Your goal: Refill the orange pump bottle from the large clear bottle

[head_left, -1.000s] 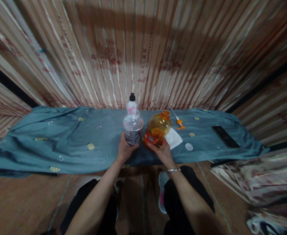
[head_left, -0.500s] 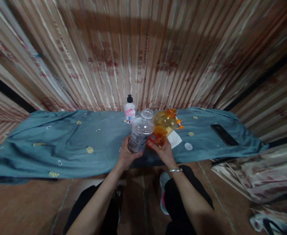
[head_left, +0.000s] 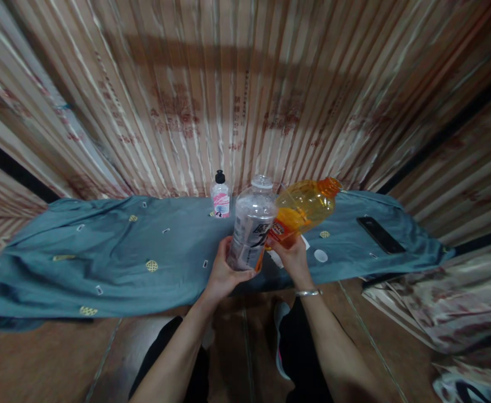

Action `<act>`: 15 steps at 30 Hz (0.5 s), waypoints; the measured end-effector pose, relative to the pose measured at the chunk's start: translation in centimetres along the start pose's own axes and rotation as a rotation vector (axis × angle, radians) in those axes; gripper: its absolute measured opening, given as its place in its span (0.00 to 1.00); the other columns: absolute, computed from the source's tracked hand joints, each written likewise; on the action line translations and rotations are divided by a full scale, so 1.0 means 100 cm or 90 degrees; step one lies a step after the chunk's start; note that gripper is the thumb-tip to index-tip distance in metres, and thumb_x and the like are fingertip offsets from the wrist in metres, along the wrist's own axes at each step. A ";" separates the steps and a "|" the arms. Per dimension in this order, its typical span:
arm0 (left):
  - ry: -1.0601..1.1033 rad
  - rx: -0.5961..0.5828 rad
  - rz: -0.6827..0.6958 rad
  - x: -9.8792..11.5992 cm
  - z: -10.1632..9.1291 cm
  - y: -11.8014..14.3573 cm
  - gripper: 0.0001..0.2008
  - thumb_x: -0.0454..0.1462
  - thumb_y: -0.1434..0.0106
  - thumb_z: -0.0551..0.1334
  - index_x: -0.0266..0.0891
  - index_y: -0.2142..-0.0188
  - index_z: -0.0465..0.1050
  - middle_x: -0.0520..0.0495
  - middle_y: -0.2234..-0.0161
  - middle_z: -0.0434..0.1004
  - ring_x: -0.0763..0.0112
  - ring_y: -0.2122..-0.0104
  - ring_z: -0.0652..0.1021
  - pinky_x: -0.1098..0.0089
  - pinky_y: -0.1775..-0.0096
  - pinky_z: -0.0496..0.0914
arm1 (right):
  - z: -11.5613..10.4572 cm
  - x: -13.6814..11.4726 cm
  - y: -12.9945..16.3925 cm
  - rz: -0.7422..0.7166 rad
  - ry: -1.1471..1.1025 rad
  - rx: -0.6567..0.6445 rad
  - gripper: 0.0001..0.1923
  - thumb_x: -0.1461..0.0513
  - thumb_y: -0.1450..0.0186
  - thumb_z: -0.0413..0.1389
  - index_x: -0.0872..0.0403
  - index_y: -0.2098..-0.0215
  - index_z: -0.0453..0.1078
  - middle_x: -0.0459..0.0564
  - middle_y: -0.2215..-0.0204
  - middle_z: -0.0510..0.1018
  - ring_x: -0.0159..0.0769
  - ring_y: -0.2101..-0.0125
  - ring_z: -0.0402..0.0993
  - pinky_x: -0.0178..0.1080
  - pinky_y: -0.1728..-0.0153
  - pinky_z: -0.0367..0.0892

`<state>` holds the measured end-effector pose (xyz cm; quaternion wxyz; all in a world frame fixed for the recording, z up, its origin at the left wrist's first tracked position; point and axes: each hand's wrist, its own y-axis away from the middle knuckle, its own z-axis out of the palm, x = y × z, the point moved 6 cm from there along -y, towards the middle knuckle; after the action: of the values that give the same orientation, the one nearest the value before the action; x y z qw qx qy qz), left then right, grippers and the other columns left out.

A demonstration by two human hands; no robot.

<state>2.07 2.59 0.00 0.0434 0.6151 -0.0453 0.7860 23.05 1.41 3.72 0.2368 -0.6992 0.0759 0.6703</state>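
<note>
The clear bottle [head_left: 251,223] is gripped around its lower half by the left hand [head_left: 224,271], whose fingers are wrapped closed on it; it is held above the near edge of the blue cloth [head_left: 103,252], tilted slightly to the right, with its uncapped neck uppermost. Its base is covered by the palm, and the print on its label cannot be read. Just beside it, touching or nearly so, the orange bottle [head_left: 302,210] is clamped at its bottom end by the right hand [head_left: 293,258] and is tipped well over, its orange neck pointing up and to the right. Whether that neck is capped cannot be told. The lower part of its label is hidden behind the clear bottle and the fingers.

A white sheet [head_left: 303,242] is mostly concealed behind the right hand and the orange bottle, only a corner being seen. A small white disc [head_left: 320,256] lies on the cloth just right of that hand. A small bottle with a black cap [head_left: 220,196] stands upright at the far edge of the cloth, behind the held bottles. A dark phone [head_left: 380,234] lies flat well to the right. A bracelet [head_left: 308,292] is worn on the right wrist.
</note>
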 end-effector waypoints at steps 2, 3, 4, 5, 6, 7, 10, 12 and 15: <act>0.042 -0.013 -0.009 0.010 0.006 0.003 0.50 0.38 0.72 0.85 0.43 0.47 0.72 0.43 0.47 0.82 0.47 0.45 0.81 0.51 0.39 0.72 | -0.002 -0.008 -0.002 -0.013 -0.008 0.008 0.30 0.45 0.48 0.74 0.51 0.54 0.77 0.55 0.56 0.90 0.51 0.56 0.88 0.52 0.50 0.82; 0.062 -0.019 -0.015 0.014 0.009 0.004 0.49 0.38 0.72 0.85 0.43 0.47 0.73 0.43 0.48 0.82 0.47 0.45 0.81 0.52 0.40 0.72 | -0.003 -0.012 -0.002 -0.018 -0.014 0.012 0.30 0.45 0.48 0.74 0.51 0.55 0.77 0.55 0.57 0.91 0.50 0.57 0.88 0.52 0.51 0.82; 0.081 -0.025 -0.023 0.018 0.011 0.006 0.48 0.37 0.71 0.85 0.43 0.47 0.74 0.44 0.48 0.83 0.48 0.45 0.81 0.52 0.40 0.73 | -0.004 -0.014 -0.003 -0.023 -0.021 0.017 0.30 0.45 0.49 0.75 0.51 0.56 0.77 0.55 0.58 0.91 0.50 0.58 0.88 0.51 0.51 0.82; 0.100 -0.030 -0.031 0.021 0.013 0.007 0.48 0.36 0.71 0.85 0.43 0.48 0.75 0.44 0.50 0.84 0.48 0.46 0.81 0.53 0.41 0.73 | -0.005 -0.017 -0.004 -0.026 -0.030 0.023 0.29 0.46 0.49 0.75 0.51 0.57 0.77 0.54 0.59 0.91 0.50 0.58 0.88 0.51 0.51 0.82; 0.119 -0.034 -0.040 0.023 0.015 0.008 0.47 0.36 0.71 0.85 0.43 0.48 0.76 0.45 0.51 0.85 0.49 0.46 0.82 0.53 0.42 0.74 | -0.005 -0.019 -0.005 -0.028 -0.043 0.029 0.28 0.47 0.50 0.76 0.51 0.58 0.77 0.54 0.59 0.91 0.49 0.58 0.88 0.51 0.51 0.82; 0.138 -0.038 -0.049 0.024 0.017 0.010 0.45 0.35 0.70 0.84 0.43 0.48 0.77 0.46 0.52 0.85 0.49 0.47 0.82 0.54 0.42 0.74 | -0.006 -0.020 -0.007 -0.026 -0.061 0.032 0.27 0.48 0.50 0.76 0.50 0.59 0.76 0.54 0.58 0.91 0.50 0.57 0.88 0.51 0.50 0.82; 0.194 -0.060 -0.078 0.027 0.024 0.013 0.42 0.34 0.68 0.82 0.44 0.49 0.79 0.47 0.53 0.87 0.50 0.49 0.84 0.55 0.45 0.75 | -0.006 -0.021 -0.016 0.005 -0.126 0.025 0.27 0.50 0.53 0.78 0.50 0.60 0.76 0.54 0.58 0.91 0.50 0.56 0.88 0.52 0.50 0.83; 0.228 -0.085 -0.100 0.030 0.031 0.015 0.40 0.34 0.66 0.80 0.44 0.49 0.80 0.45 0.53 0.88 0.49 0.51 0.85 0.53 0.44 0.76 | -0.004 -0.021 -0.024 0.027 -0.153 0.015 0.29 0.50 0.54 0.78 0.50 0.60 0.76 0.53 0.59 0.91 0.50 0.56 0.88 0.51 0.51 0.83; 0.266 -0.122 -0.125 0.035 0.042 0.019 0.40 0.34 0.64 0.78 0.42 0.46 0.79 0.43 0.54 0.89 0.43 0.50 0.86 0.47 0.42 0.75 | 0.001 -0.027 -0.038 0.030 -0.177 -0.012 0.27 0.48 0.54 0.78 0.50 0.63 0.75 0.51 0.60 0.90 0.50 0.55 0.87 0.50 0.51 0.84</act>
<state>5.03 0.27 4.33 0.1864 0.4338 -0.0496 0.8801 24.30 4.16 7.25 0.2228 -0.6000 0.0528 0.7665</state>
